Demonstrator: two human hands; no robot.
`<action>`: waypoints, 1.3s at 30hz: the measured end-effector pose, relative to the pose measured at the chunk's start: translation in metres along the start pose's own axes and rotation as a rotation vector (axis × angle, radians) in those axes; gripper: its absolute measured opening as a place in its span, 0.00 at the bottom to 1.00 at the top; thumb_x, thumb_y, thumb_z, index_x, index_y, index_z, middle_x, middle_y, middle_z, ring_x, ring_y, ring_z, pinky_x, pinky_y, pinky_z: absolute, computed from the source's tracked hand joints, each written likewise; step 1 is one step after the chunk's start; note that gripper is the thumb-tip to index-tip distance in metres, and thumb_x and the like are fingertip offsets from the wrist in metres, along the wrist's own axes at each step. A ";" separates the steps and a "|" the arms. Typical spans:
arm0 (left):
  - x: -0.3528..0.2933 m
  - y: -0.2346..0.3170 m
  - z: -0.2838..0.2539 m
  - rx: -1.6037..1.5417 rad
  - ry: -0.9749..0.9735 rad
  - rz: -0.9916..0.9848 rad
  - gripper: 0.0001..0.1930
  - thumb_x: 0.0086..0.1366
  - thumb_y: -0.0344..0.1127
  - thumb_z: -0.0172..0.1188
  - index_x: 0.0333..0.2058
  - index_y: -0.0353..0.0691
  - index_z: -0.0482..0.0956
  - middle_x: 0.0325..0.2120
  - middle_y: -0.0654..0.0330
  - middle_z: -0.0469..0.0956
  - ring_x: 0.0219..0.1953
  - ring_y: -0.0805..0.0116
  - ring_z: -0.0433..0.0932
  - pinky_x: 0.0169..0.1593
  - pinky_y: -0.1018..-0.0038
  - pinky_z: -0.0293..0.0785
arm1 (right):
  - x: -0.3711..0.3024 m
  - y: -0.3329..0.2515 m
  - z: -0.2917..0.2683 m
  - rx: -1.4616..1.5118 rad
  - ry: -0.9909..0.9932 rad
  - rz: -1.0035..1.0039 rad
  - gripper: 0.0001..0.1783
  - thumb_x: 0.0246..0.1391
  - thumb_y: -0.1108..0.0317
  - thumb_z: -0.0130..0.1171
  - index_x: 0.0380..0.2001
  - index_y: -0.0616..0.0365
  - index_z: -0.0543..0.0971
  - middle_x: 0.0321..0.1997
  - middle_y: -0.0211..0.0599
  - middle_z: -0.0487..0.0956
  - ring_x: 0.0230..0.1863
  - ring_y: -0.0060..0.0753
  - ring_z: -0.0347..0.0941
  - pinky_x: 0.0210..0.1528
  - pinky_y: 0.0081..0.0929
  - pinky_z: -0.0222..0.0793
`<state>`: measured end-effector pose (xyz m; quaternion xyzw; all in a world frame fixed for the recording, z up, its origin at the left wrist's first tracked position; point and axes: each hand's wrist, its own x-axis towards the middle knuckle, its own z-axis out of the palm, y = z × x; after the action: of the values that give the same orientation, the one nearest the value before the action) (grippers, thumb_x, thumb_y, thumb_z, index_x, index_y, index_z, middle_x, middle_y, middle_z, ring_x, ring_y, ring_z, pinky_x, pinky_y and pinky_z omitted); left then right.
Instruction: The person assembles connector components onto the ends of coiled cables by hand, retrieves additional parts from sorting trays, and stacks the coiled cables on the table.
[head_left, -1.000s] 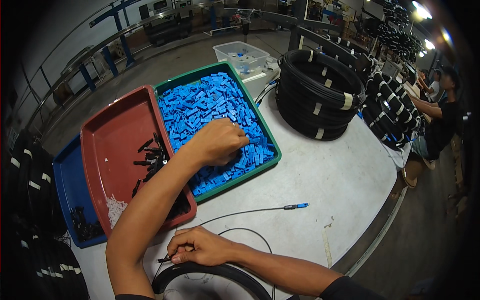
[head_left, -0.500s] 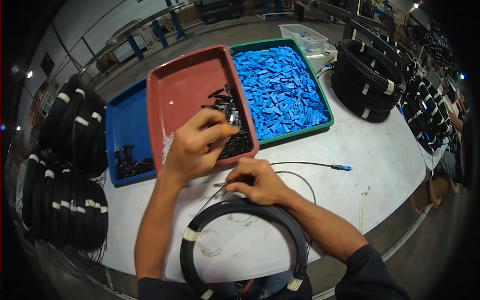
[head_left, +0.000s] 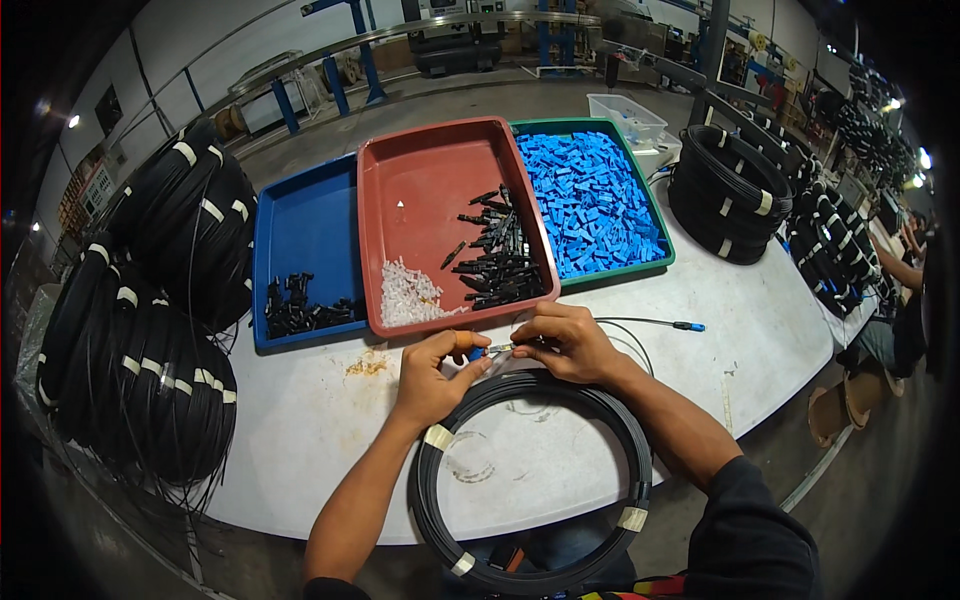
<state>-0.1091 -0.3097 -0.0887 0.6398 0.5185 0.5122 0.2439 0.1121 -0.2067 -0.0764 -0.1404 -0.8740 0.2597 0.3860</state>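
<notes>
We are pinching a small blue plug (head_left: 477,352) in the left hand (head_left: 432,375), right hand (head_left: 565,343) grip pinching the thin cable (head_left: 640,321) end. Light, fragile; hold near the tip.

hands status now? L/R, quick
Left hand: closed, pinching a small blue connector piece.
Right hand: closed, pinching the thin cable end at that piece.

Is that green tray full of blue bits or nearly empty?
Full: the green tray is heaped with small blue pieces across nearly its whole floor.
</notes>
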 end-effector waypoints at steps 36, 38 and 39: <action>-0.002 0.009 0.002 -0.009 0.068 0.175 0.11 0.56 0.22 0.72 0.39 0.32 0.87 0.36 0.52 0.88 0.38 0.64 0.87 0.43 0.73 0.81 | 0.000 -0.021 -0.003 -0.036 -0.243 -0.011 0.15 0.59 0.69 0.65 0.49 0.53 0.77 0.34 0.39 0.73 0.32 0.47 0.76 0.34 0.42 0.74; -0.002 0.008 0.001 -0.009 0.070 0.181 0.11 0.56 0.23 0.72 0.40 0.32 0.87 0.36 0.52 0.88 0.37 0.65 0.87 0.42 0.73 0.81 | -0.001 -0.019 -0.002 -0.069 -0.265 -0.028 0.15 0.60 0.68 0.65 0.50 0.52 0.77 0.34 0.39 0.72 0.32 0.46 0.76 0.33 0.42 0.74; -0.001 0.007 0.001 0.002 0.065 0.193 0.11 0.56 0.23 0.72 0.40 0.32 0.87 0.36 0.53 0.88 0.37 0.65 0.87 0.42 0.74 0.81 | -0.001 -0.018 -0.002 -0.108 -0.284 -0.042 0.16 0.60 0.68 0.64 0.51 0.52 0.77 0.34 0.38 0.72 0.31 0.46 0.76 0.33 0.42 0.74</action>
<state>-0.1047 -0.3133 -0.0835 0.6702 0.4626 0.5533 0.1755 0.1137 -0.2213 -0.0661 -0.1042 -0.9353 0.2214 0.2556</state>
